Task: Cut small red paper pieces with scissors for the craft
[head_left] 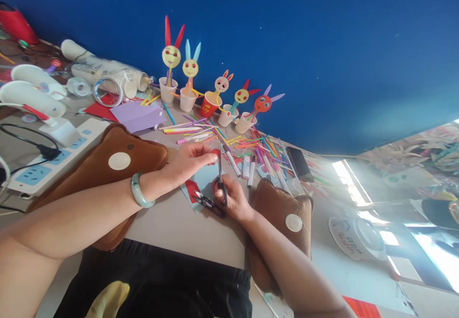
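My left hand (pixel 195 162), a bangle on its wrist, pinches a small red piece of paper (pixel 216 152) between thumb and fingers. Black-handled scissors (pixel 221 184) are in my right hand (pixel 232 197), their blades pointing up beside the red piece. Below the hands lie light blue paper (pixel 206 177), a red paper piece (pixel 192 190) and a dark tool (pixel 210 205) that I cannot make out clearly. Behind them, straws and sticks (pixel 186 129) are scattered, with markers (pixel 251 170) to the right.
Several cups with rabbit-faced figures (pixel 188 99) stand along the blue wall. Brown cushions (pixel 134 158) flank the work spot. A power strip (pixel 53 158), purple paper (pixel 138 115) and stacked cups (pixel 124 82) are at left. A phone (pixel 300 163) lies at right.
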